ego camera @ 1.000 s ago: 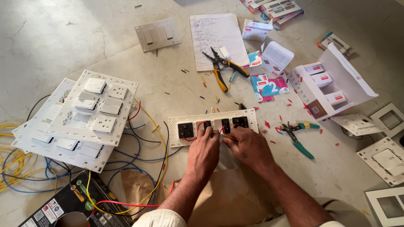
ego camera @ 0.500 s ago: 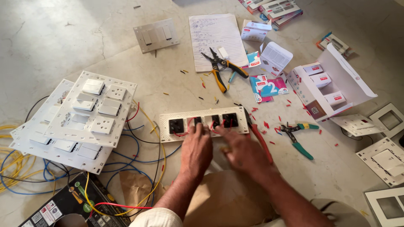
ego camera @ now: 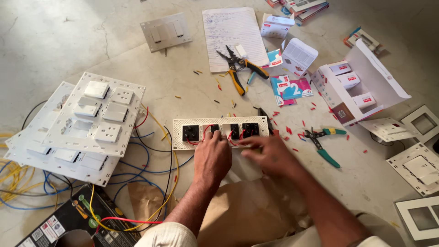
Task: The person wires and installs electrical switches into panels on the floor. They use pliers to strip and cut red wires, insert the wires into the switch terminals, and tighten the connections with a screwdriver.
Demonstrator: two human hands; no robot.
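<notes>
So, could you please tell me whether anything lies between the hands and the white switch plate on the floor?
Nothing visible does. The left hand and right hand already rest on the white switch plate, fingers among its red wires.

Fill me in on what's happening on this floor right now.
A person sits on the floor with both hands on a long white switch plate that lies back side up, red wires running between its black modules. The left hand rests on its near edge; the right hand reaches its fingers to the modules. Yellow-handled pliers and green-handled cutters lie unused nearby among wire offcuts.
</notes>
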